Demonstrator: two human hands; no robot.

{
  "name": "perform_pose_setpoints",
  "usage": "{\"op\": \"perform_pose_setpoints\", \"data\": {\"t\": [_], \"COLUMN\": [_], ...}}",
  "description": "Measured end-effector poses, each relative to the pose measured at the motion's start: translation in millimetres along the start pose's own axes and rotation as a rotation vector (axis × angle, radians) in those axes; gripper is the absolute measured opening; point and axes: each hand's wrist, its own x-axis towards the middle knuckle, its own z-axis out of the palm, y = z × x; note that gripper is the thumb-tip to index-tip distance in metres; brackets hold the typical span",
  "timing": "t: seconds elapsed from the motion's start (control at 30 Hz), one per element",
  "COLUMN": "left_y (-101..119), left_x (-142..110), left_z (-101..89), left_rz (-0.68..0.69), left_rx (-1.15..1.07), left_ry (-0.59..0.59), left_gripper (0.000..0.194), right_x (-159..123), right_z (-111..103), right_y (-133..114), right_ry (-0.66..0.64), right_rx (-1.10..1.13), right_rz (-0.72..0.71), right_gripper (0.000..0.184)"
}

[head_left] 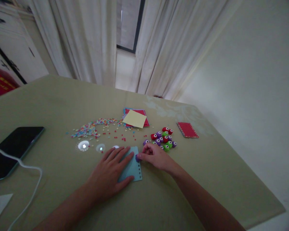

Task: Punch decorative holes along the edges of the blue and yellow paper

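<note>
Pressing flat with your left hand (110, 173), you cover much of the light-blue card (130, 170), its fingers slightly apart and the thumb set off toward the card's near side. The card lies on the table (207, 179) in front of you, with a row of small dark holes along its right edge. Your right hand (155, 156) is at that same edge, thumb and index finger clamped on a small purple piece (137, 158); whether the piece touches the card, you cannot tell from here. Just beyond your right hand sits a cluster of red, purple and green eye-topped pieces (165, 140). Farther right lies a red card (188, 130) with pale marks along its border. On the far side is a stack of cards, a pale yellow one (135, 118) uppermost, and colourful confetti bits (86, 130) spread to its left. At the left edge, a white cable (35, 167) crosses a dark-screened device (16, 144).
</note>
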Motion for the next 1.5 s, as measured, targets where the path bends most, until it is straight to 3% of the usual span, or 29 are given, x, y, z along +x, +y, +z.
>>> {"op": "perform_pose_setpoints", "data": {"t": [0.63,1.03,1.2,1.33,1.5], "left_y": [4,6,6,6,6], "left_x": [3,5,6,6,6], "left_z": [-2.1,-5.6,-7.0,-8.1,-8.2], "left_rz": [-0.048,-0.05,-0.053,-0.054,-0.057], "left_rx": [-0.018,-0.007,-0.004,-0.01,-0.015], "left_ry": [-0.08,-0.118,-0.113,-0.108,-0.089], "left_gripper": [0.071,0.072,0.071,0.071,0.07], "right_x": [2,3,2,4,12], "right_z": [-1,-3,-5,-7,-12], "right_y": [-9,-3,-15,-24,-23], "right_ry": [-0.026,-0.059,-0.063,-0.151,-0.278], "right_rx": [-0.064,-0.037,-0.207,-0.345,-0.347], "right_rz": [0.087,0.061,0.102,0.163,0.191], "right_gripper": [0.035,0.042,0.04,0.046,0.059]}}
